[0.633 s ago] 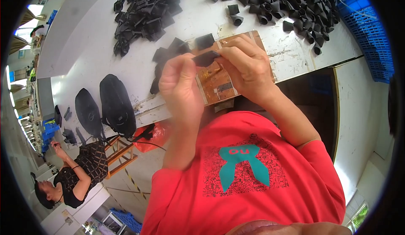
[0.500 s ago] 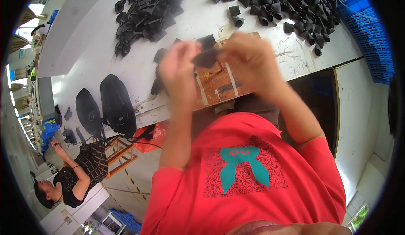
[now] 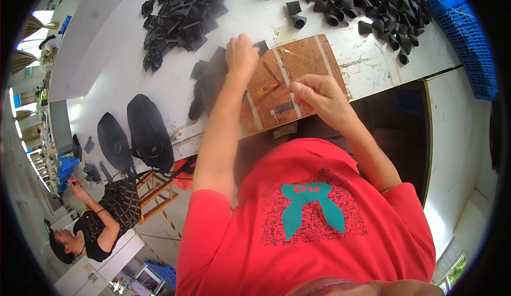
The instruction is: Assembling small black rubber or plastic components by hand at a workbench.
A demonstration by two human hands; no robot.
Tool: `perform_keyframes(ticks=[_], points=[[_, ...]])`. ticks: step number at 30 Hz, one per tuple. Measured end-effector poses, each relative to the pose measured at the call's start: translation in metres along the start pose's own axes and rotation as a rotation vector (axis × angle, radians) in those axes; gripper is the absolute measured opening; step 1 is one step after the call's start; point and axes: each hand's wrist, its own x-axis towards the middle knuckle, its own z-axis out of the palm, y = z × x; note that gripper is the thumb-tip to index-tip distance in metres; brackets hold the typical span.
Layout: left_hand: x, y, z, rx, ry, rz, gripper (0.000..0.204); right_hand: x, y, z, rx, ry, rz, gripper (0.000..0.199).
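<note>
My left hand reaches to the far edge of a brown board on the table, its fingers curled downward among flat black fabric pieces. One black piece shows just right of its fingers. Whatever those fingertips hold is hidden. Over the board's right half, my right hand has thumb and forefinger pinched together; anything between them is too small to make out. Pale strips of tape cross the board, and a thin brown stick-like piece lies on it.
Beyond the board lie a heap of flat black pieces and, to the right, many rolled black tubes. Two black pouches rest at the left. A blue plastic basket stands far right. Another person sits at the left.
Both hands were together over the board with a black piece between them. Now they are apart: the left has moved farther away, the right has drawn back nearer. That piece is no longer between them.
</note>
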Motion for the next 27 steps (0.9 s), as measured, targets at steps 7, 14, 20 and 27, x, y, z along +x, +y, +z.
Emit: perform_keyframes(ticks=[7, 14, 20, 27], points=[[-0.02, 0.008, -0.05, -0.15, 0.029, 0.101, 0.011, -0.014, -0.007, 0.007, -0.256, -0.012, -0.089, 0.028], [-0.095, 0.037, -0.133, -0.631, -0.125, 0.374, 0.014, -0.009, -0.007, 0.038, -0.36, 0.308, -0.471, 0.023], [-0.13, 0.057, -0.125, -1.158, 0.147, -0.165, 0.016, -0.008, -0.008, 0.036, -0.598, 0.406, -0.711, 0.015], [-0.131, 0.051, -0.121, -1.683, -0.237, -0.571, 0.013, -0.012, -0.007, 0.032, -0.913, 0.455, -0.923, 0.027]])
